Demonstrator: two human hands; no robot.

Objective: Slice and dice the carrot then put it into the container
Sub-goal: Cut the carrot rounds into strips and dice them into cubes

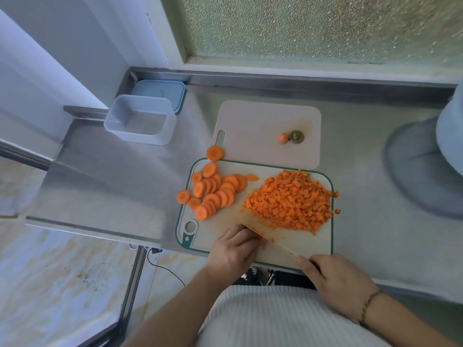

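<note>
as the dicing is nearing its end, a person's right hand (338,284) is gripping the handle of a pale, broad-bladed knife (273,234), its blade lying low across the green-rimmed white cutting board (310,242). the left hand (235,249) is curling its fingers over a few small orange pieces at the blade's edge; exactly what it is holding is hidden. just beyond, a heap of diced orange carrot (290,200) is filling the board's right side, while a pile of round carrot slices (213,191) is waiting on the left, two rounds lying off the board on the steel counter (120,176). to cut well, fingertips are best staying tucked behind the knuckles. farther back, the clear rectangular plastic container (140,118) is sitting empty, well apart from the carrot.
</note>
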